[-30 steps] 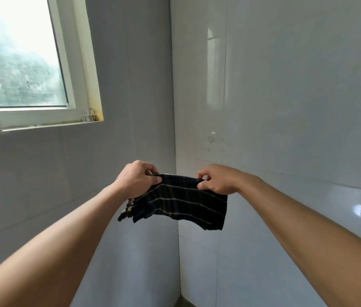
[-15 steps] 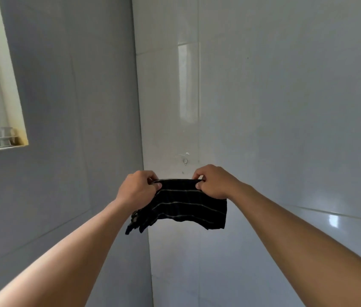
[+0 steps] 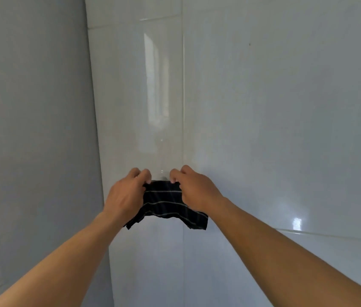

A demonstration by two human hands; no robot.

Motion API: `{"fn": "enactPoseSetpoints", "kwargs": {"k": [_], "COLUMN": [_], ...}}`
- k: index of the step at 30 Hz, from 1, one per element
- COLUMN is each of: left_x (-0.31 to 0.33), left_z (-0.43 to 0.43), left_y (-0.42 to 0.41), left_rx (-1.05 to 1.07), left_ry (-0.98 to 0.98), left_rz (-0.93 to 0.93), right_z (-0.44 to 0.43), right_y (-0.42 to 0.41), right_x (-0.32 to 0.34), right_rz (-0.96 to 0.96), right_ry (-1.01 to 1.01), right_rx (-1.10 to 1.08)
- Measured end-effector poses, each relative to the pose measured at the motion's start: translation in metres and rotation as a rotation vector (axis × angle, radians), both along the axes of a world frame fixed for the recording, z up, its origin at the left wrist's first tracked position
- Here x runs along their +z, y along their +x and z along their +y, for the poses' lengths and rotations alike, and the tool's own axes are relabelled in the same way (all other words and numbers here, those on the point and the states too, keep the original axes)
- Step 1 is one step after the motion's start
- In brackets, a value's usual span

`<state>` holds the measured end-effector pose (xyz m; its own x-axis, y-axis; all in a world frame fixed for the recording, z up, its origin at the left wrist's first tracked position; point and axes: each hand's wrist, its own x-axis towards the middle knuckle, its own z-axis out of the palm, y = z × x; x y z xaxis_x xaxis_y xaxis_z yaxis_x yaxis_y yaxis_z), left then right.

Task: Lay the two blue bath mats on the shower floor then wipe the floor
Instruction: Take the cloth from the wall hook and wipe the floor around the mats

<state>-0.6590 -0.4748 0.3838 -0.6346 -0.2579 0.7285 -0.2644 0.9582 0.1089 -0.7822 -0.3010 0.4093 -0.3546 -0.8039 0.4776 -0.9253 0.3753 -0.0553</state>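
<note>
A small dark cloth (image 3: 165,202) with thin pale stripes hangs between both hands, held up at the white tiled wall. My left hand (image 3: 127,192) pinches its upper left edge, and my right hand (image 3: 194,190) pinches its upper right edge. The top edge of the cloth sits right at a small clear wall hook (image 3: 162,172) between my fingertips. The cloth's lower part droops loose below my hands. No blue bath mats and no shower floor are in view.
Glossy white tiled walls (image 3: 274,129) meet in a corner (image 3: 96,129) just left of my hands. The left wall (image 3: 31,140) is greyer and in shade. Tile joints run vertically above the hook and horizontally at the right.
The view has swung right, so the window has left the frame. My hands have drawn closer together and moved the cloth up to the wall hook.
</note>
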Motion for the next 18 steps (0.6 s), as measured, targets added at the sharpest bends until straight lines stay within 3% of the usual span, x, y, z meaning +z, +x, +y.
{"fn": "enactPoseSetpoints", "kwargs": {"k": [2, 5, 18], "left_x": [0.001, 0.004, -0.046], "left_z": [-0.015, -0.04, -0.061], "left_y": [-0.011, -0.03, -0.06], "left_rx": [0.027, 0.046, -0.031], "left_ry": [-0.218, -0.349, -0.332], "left_rz": [-0.061, -0.092, -0.047], "right_z": [-0.014, -0.034, -0.06], "right_y": [-0.007, -0.019, -0.04], "right_x": [0.003, 0.004, -0.052], "right_rz": [0.191, 0.335, 0.533], "right_ry": [0.046, 0.01, -0.012], "right_rx": [-0.011, -0.044, -0.149]}}
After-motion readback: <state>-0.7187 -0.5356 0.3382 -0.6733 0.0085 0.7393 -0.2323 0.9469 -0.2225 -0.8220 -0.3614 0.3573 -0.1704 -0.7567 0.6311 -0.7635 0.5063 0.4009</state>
